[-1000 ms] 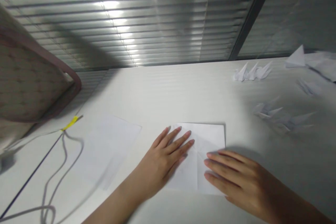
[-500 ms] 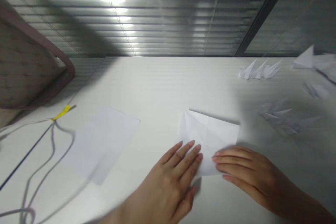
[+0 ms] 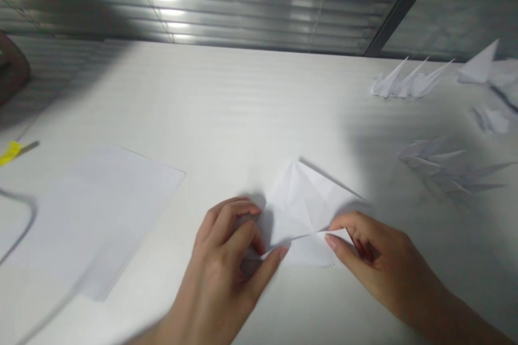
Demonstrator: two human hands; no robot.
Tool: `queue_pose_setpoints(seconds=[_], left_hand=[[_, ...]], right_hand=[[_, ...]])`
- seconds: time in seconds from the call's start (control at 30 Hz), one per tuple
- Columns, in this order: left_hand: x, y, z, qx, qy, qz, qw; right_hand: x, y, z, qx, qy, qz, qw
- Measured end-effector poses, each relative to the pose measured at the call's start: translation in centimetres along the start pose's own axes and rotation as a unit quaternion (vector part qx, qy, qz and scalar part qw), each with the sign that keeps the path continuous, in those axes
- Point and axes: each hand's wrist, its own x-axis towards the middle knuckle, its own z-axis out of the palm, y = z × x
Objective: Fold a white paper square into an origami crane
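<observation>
Seen from the head camera, a creased square of white paper point(image 3: 301, 207) lies on a white table point(image 3: 226, 108), held between both hands, with one corner pointing away from the person. Diagonal creases are already pressed into it, and a folded flap sits along its near edge, so several folds are done, though it remains a flat, creased form rather than a bird shape. The left hand point(image 3: 220, 242) comes in from the lower left, wrist low, its curled fingers point(image 3: 232, 221) bunched at the paper's left side and its thumb point(image 3: 279, 252) stretched along the near edge, pinching there. The right hand point(image 3: 374, 250) comes in from the lower right, its thumb point(image 3: 331, 241) and forefinger point(image 3: 348, 221) pinching the flap. Left of the grip lies a plain sheet of white paper point(image 3: 101, 215). Well beyond it to the right sit folded paper cranes point(image 3: 410, 81) point(image 3: 445, 170).
</observation>
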Motion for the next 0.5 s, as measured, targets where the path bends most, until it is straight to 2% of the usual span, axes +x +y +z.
queue_pose_setpoints(seconds=[0.1, 0.33, 0.5], left_hand=[[-0.02, 0.02, -0.04, 0.013, 0.002, -0.007, 1.000], [0.02, -0.28, -0.30, 0.007, -0.011, 0.002, 1.000], [0.07, -0.40, 0.05, 0.007, 0.006, -0.008, 1.000]], right_hand=[[0.03, -0.05, -0.04, 0.000, -0.002, 0.004, 1.000], [0.06, 0.05, 0.00, 0.042, 0.007, -0.057, 0.997], [0.21, 0.04, -0.03, 0.043, 0.012, -0.068, 0.997]])
